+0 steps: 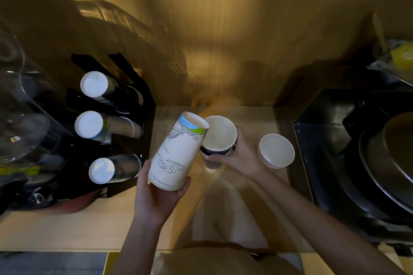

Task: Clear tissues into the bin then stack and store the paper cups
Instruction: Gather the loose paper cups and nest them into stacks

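Note:
My left hand (158,194) grips a tall white printed paper cup stack (176,152) by its wide end, tilted so the narrow end leans toward the back right. My right hand (242,154) is closed around a dark blue paper cup stack (220,135), which stands upright with its mouth open. The two stacks touch near the blue cup's rim. A short stack of white cups (276,150) stands on the wooden counter (245,118) just right of my right hand.
A black cup holder (131,131) at left carries three rows of cups lying on their sides, bases toward me. A clear glass container (20,118) sits far left. A black appliance with a metal bowl (384,163) fills the right side. A wooden wall stands behind.

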The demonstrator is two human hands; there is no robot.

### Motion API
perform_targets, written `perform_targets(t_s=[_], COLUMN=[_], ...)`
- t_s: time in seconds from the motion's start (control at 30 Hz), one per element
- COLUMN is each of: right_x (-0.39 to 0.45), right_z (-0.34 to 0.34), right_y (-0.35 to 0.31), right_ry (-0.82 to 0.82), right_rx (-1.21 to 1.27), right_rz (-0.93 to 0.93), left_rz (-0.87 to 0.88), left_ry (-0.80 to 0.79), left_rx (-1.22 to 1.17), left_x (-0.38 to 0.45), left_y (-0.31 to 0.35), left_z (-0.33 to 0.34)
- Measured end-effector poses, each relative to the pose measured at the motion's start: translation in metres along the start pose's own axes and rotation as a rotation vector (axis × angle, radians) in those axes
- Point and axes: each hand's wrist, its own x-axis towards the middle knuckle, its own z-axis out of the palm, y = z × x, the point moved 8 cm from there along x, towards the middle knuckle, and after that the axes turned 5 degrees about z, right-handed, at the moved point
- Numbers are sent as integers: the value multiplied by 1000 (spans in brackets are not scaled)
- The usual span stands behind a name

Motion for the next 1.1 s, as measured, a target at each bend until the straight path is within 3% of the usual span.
perform_targets(t_s=[0.53, 0.73, 0.83, 0.9, 1.0, 1.1], right_x=[10, 11, 7, -7, -41, -61], right_z=[18, 18, -4, -27, -60, -57], right_y=[-3, 1, -9, -32, -76, -98], right_ry=[-93, -157, -111, 31, 296, 241], right_rx=[30, -65, -155, -132, -116, -346], right_rz=[8, 43, 23, -77, -370, -518], left_rz=[52, 203, 342, 448, 583, 706], left_ry=[34, 51, 52, 55, 59, -49], left_rx=[-42, 233, 382, 476, 621, 858], left_x=[-1, -6, -11, -17, -24, -29], left_y=[6, 23, 37, 46, 54, 50], left_z=[-11, 5, 20, 32, 57, 90])
